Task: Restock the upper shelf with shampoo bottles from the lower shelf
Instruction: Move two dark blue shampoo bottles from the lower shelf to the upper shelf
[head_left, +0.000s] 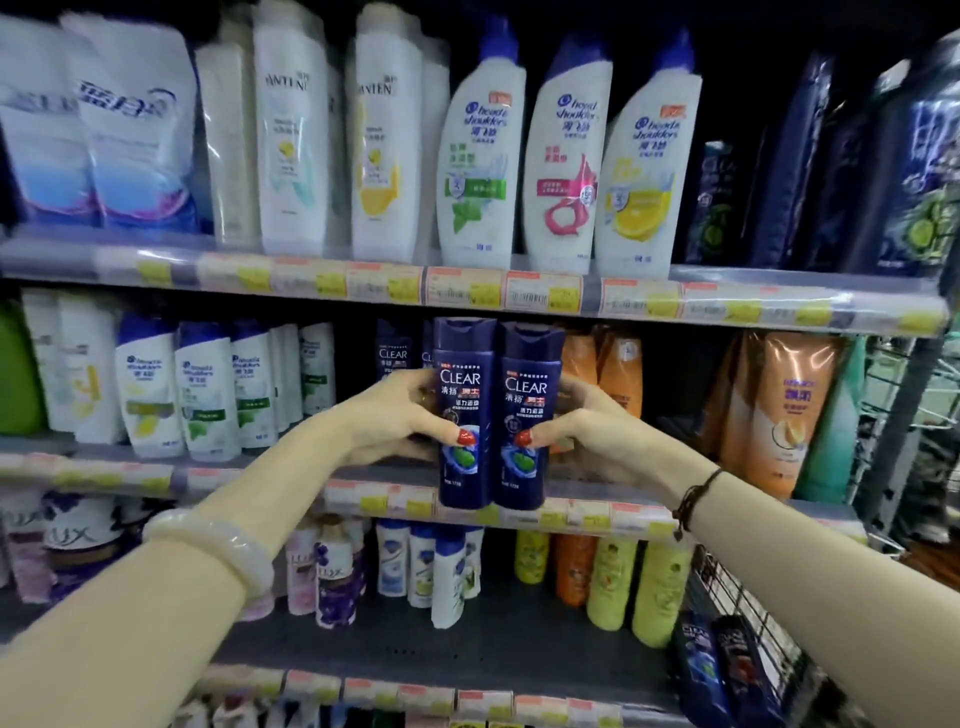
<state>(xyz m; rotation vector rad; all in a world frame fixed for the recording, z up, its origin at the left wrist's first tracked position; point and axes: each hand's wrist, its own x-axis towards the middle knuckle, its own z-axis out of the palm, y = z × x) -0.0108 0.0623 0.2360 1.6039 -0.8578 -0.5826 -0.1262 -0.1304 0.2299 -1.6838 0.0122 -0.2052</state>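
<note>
Both arms reach forward, hands level and facing.
Left hand (400, 415) and right hand (592, 431) each hold a closed grip, thumbs in front, fingers curled behind; wrists straight, forearms angled inward.

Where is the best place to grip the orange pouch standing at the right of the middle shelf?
Take the orange pouch by its narrower upper body, coming from the front. It stands upright facing out, with neighbours close on both sides, so only its front and top are free for fingers.
</note>
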